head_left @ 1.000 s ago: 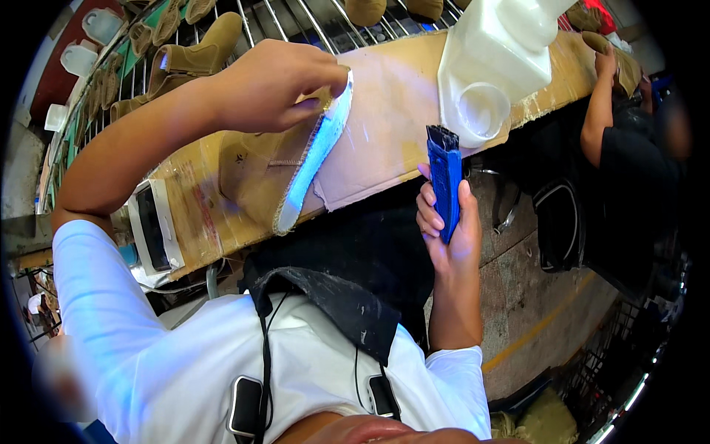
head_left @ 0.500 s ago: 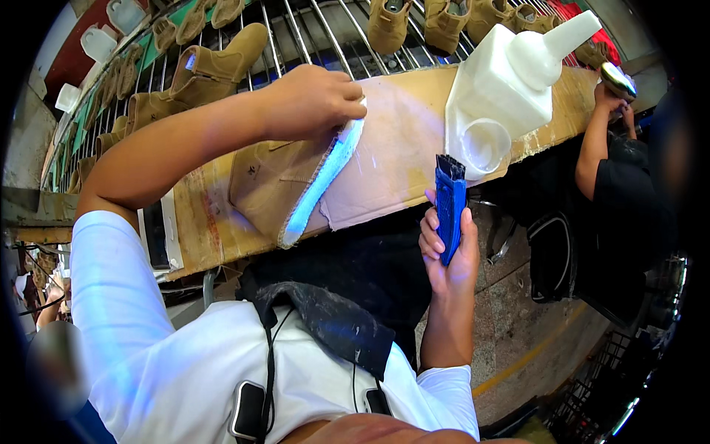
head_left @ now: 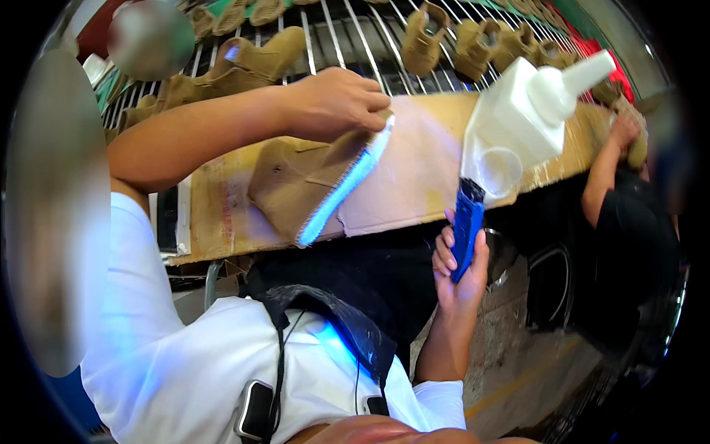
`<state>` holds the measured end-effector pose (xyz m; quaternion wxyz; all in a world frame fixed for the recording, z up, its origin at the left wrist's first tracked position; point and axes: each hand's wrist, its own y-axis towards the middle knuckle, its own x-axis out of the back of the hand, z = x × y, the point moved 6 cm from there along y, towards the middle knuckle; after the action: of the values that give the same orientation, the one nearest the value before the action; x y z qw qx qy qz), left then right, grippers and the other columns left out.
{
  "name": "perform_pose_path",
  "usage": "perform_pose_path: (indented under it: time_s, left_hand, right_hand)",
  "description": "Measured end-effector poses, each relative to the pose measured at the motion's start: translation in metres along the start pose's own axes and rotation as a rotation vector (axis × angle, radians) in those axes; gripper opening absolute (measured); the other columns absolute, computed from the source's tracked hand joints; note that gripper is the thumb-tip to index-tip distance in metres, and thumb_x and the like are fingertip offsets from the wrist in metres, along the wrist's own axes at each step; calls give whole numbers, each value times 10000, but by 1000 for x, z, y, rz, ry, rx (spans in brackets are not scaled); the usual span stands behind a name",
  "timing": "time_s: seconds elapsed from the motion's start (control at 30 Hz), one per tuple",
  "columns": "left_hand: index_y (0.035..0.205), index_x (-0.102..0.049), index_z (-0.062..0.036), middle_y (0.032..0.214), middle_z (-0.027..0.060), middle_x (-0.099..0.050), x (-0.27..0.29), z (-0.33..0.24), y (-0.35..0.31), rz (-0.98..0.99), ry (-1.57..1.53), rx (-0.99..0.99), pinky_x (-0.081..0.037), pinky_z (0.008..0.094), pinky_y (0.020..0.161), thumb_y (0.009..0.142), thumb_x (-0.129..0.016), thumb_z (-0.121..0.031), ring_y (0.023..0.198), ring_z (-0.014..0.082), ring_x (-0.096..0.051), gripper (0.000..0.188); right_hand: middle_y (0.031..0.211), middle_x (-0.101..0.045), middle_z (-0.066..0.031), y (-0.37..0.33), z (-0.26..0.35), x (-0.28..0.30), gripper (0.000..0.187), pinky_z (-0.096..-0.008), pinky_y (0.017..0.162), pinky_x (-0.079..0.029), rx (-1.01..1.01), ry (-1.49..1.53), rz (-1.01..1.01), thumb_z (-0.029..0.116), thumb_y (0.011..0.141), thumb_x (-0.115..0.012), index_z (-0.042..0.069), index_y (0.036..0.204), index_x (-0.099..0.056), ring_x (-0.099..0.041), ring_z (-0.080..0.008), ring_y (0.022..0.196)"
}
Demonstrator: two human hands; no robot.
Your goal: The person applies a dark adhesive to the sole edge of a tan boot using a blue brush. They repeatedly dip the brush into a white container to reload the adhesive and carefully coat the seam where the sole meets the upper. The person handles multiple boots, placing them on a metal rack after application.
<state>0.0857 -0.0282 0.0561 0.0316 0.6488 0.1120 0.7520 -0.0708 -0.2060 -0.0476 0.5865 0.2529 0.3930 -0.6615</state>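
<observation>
My left hand [head_left: 340, 103] is closed on the toe end of a tan suede boot [head_left: 285, 185]. The boot lies on its side, its sole edge [head_left: 342, 194] turned toward my right and coated white, glowing blue under the light. In my right hand [head_left: 464, 270] is a blue-handled brush [head_left: 467, 229], bristles up. The dark bristles overlap the lower left rim of a round opening [head_left: 499, 170] on a white plastic bottle [head_left: 514, 115]; whether they touch it I cannot tell. The bottle lies tilted, spout pointing to the far right.
Cardboard [head_left: 421, 163] covers the bench under the boot and bottle. Behind it runs a metal bar rack [head_left: 347, 41] with several tan boots [head_left: 421, 41] on it. At the right, another person's hand [head_left: 627, 129] holds a tan shoe.
The whole view has shifted, so the bench sits further right. My brush leans more to the right, slightly closer to the bottle's opening. The other person's shoe has turned.
</observation>
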Motion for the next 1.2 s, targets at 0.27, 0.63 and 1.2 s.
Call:
perform_pose_path:
  time_s: [0.27, 0.63, 1.2]
  left_hand:
    - [747, -458, -101, 686, 53, -522, 30, -18, -59, -324, 67, 231, -453, 358, 529, 705, -591, -174, 658, 242, -572, 157]
    - [798, -492, -38, 630, 147, -589, 43, -38, -121, -190, -152, 521, -454, 435, 549, 804, -590, -222, 625, 349, -601, 208]
    - [1059, -433, -69, 859, 35, -465, -95, 53, -104, -59, -947, 817, -442, 292, 772, 873, -508, -77, 859, 128, -494, 202]
  right_hand:
    - [831, -478, -70, 35, -10, -12, 510, -193, 430, -353, -112, 75, 177, 339, 950, -426, -74, 1245, -372, -410, -86, 541]
    - [1044, -542, -86, 50, -4, -61, 671, -239, 460, -409, -149, 37, 423, 119, 859, -591, 105, 1403, -199, -441, -146, 609]
    - [921, -514, -83, -5, 115, 49, 217, -221, 632, -431, 557, -101, -203, 156, 919, -532, -23, 1036, -499, -465, -143, 778]
